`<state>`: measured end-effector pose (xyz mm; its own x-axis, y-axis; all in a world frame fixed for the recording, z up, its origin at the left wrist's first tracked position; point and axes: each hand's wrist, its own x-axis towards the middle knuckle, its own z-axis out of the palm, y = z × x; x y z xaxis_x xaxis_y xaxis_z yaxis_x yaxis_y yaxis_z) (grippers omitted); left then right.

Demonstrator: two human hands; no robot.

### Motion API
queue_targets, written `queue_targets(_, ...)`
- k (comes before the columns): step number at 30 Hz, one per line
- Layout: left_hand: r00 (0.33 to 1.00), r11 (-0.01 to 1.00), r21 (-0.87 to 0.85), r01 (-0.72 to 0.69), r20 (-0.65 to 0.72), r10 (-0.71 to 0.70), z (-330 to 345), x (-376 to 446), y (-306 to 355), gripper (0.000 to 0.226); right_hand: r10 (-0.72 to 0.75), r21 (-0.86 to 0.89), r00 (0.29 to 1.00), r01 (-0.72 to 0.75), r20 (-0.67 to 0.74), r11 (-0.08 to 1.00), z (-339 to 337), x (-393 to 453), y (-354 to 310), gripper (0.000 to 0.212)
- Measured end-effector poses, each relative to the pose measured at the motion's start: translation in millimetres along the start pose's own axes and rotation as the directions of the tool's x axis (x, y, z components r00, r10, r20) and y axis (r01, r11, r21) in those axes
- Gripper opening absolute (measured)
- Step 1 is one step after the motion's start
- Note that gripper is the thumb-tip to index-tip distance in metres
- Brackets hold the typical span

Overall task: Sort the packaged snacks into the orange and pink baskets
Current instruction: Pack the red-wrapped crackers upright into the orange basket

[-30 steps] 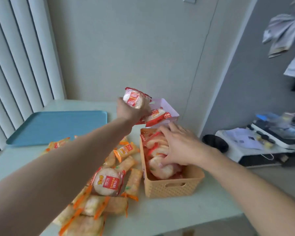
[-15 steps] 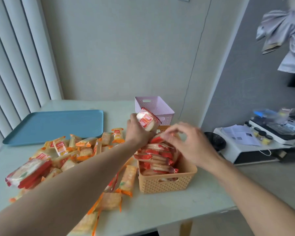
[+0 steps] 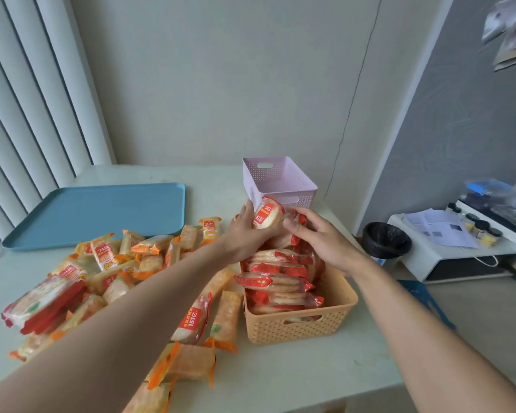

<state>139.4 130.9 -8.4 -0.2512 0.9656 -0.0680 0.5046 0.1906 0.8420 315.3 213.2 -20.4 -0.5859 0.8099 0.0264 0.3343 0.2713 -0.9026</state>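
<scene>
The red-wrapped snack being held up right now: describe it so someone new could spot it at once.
Find the orange basket at the table's right edge, packed with red-wrapped snacks. Over its far end, before the pink basket, the left hand grips one round red-labelled snack. It alone is lifted clear of the stack.

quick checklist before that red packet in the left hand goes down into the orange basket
1. Left hand grips the red-labelled round cracker packet: ok.
2. Packet sits above the far end of the orange perforated plastic basket: ok.
3. Kind matches the red-wrapped packets stacked in the basket: ok.
4. Room left in the basket: not ok, the stack reaches the rim.
5. Right hand clear of the drop spot: not ok, it rests on the stack beside the packet.
6. Pink perforated plastic basket contents: cannot tell.
</scene>
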Motion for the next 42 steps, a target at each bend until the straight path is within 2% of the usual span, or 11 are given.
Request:
queue_targets(6,0.998,0.996,-0.087,0.021,-0.051,-0.025,-32,0,-26,0.095,0.004,0.013,0.999,-0.004,0.043,1.0,39,17,-14,0.068)
queue_targets(9,0.998,0.993,-0.096,0.064,0.001,-0.065,-47,2,-31,0.102,0.011,-0.066,0.998,-0.007,0.064,0.998,46,26,-28,0.076)
queue_targets(13,0.993,0.996,0.059,0.068,0.092,-0.074,-52,6,-39,0.13,-0.02,-0.303,0.997,0.041,0.071,0.952,33,47,-49,0.116)
queue_targets(15,0.991,0.998,0.041,0.044,0.127,-0.049,-55,7,-41,0.133,-0.02,-0.312,0.984,0.076,0.177,0.947,33,61,-53,0.108)
queue_targets(19,0.996,0.975,-0.219,0.023,0.091,-0.004,-59,9,-44,0.107,-0.001,-0.324,0.965,0.089,0.261,0.942,39,84,-43,0.071)
queue_targets(26,1.0,0.979,-0.203,-0.01,0.025,0.016,-69,22,-42,0.067,0.057,-0.391,0.963,0.053,0.264,0.919,41,93,-43,0.071)
queue_targets(31,1.0,0.966,-0.258,-0.017,-0.027,0.01,-78,34,-44,0.075,-0.027,-0.108,0.986,0.045,0.162,0.993,39,97,-44,0.086)
queue_targets(33,0.999,0.949,-0.316,-0.001,-0.045,-0.014,-81,35,-43,0.072,-0.112,0.008,0.993,0.112,0.038,0.994,41,101,-46,0.074)
queue_targets(36,0.986,0.896,-0.422,-0.139,-0.146,0.084,-80,38,-40,0.034,-0.161,-0.066,0.987,0.16,-0.004,0.985,42,104,-45,0.064)
queue_targets(39,0.901,0.914,-0.256,-0.315,-0.383,0.203,-80,42,-39,0.014,-0.051,-0.286,0.989,0.09,0.14,0.954,43,103,-38,0.079)
queue_targets(42,0.884,0.951,-0.039,-0.307,-0.383,0.269,-84,45,-44,0.02,-0.012,-0.441,0.985,0.088,0.174,0.893,41,100,-38,0.058)
